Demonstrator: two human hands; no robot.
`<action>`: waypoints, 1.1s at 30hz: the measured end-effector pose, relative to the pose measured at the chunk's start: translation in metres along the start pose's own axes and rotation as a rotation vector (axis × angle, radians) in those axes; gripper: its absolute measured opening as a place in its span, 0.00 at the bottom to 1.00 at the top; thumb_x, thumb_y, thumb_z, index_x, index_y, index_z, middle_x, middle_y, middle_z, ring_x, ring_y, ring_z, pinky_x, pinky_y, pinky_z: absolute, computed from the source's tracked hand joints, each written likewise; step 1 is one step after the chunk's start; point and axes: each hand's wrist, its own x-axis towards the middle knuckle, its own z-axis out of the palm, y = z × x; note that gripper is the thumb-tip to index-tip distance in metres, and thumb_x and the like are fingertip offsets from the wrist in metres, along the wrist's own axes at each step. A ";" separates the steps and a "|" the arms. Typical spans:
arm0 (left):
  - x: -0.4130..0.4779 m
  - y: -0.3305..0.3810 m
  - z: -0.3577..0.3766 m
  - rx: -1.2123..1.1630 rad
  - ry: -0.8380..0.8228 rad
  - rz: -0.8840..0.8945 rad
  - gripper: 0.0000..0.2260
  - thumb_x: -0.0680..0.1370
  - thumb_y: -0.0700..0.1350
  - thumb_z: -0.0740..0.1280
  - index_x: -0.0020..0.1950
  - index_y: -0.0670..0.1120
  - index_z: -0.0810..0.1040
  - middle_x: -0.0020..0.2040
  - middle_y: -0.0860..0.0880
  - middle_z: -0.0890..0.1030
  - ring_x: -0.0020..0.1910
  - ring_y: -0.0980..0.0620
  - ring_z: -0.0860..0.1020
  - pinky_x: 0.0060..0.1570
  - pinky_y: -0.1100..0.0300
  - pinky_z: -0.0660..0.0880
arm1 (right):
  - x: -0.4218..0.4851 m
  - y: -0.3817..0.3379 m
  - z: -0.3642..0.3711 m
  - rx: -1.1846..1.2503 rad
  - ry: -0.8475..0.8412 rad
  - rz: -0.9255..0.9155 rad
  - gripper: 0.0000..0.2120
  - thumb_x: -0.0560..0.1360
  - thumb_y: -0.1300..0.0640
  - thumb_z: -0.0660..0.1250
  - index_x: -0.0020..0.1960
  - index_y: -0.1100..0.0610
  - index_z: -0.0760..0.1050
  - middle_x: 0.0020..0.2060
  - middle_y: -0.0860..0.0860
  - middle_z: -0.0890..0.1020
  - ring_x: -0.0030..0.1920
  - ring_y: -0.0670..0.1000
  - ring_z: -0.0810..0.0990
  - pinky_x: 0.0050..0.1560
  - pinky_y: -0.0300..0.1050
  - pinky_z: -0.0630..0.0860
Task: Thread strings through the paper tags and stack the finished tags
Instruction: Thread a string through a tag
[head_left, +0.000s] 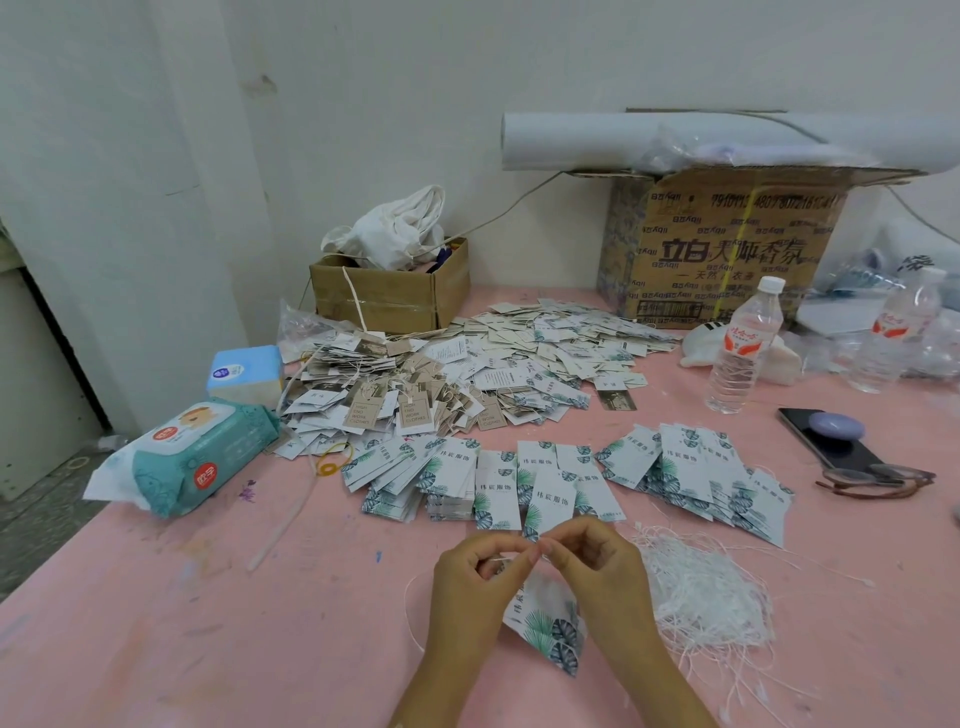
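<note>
Low on the pink bench (208, 623), at 6 o'clock, the two hands meet fingertip to fingertip. The left hand (478, 577) has a narrow grip, thumb and forefinger pinching a thin white string (410, 608) that loops out toward 9 o'clock. The right hand (592, 566) pinches the same string with an equally tight grip. Below them sits the leaf-printed tag (545, 623), its top hidden by the fingers (whether it rests on the bench or hangs I cannot tell).

At 3 o'clock from the hands lies a loose tangle of spare strings (706, 597). At 12 o'clock, fanned tags (498, 483) lie in overlapping rows, with a second fan (691, 473) at 1 o'clock. Beyond them spreads a big heap of tags (467, 374).

At 11 o'clock, behind the heap, a small cardboard box (384, 301) stands open, with crumpled white cloth (400, 234) bulging from its top and some coloured bits beside it, too small to name. At 1 o'clock a large printed carton (727, 249) stands against the wall, a white paper roll (675, 140) lying across it; its inside is out of sight. Before it stands a capped water bottle (743, 348), clear, with a second bottle (898, 332) farther toward 2 o'clock.

A dark phone (831, 441) and a pair of glasses (878, 480) lie at 2 o'clock. At 10 o'clock sit a teal wipes pack (197, 457), lid closed, and a blue tissue pack (244, 371) just behind it.
</note>
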 end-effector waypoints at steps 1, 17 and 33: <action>0.000 0.000 0.000 0.001 -0.001 0.001 0.05 0.71 0.43 0.77 0.38 0.52 0.86 0.24 0.61 0.74 0.23 0.62 0.65 0.27 0.73 0.61 | 0.000 0.000 0.000 0.003 -0.001 0.002 0.04 0.70 0.67 0.73 0.38 0.61 0.80 0.32 0.52 0.82 0.34 0.45 0.80 0.36 0.34 0.75; 0.000 0.002 -0.003 -0.115 -0.010 -0.069 0.03 0.68 0.44 0.76 0.38 0.52 0.86 0.37 0.46 0.85 0.36 0.52 0.78 0.39 0.62 0.76 | 0.000 -0.001 -0.003 0.065 -0.099 0.082 0.10 0.67 0.52 0.73 0.40 0.59 0.81 0.33 0.54 0.82 0.35 0.48 0.79 0.38 0.37 0.76; 0.003 -0.003 -0.002 -0.199 -0.041 -0.122 0.08 0.70 0.35 0.75 0.34 0.47 0.85 0.32 0.48 0.81 0.32 0.55 0.76 0.34 0.66 0.73 | -0.001 -0.001 -0.003 0.142 -0.130 0.092 0.09 0.65 0.55 0.74 0.38 0.61 0.81 0.34 0.58 0.82 0.36 0.50 0.78 0.38 0.37 0.75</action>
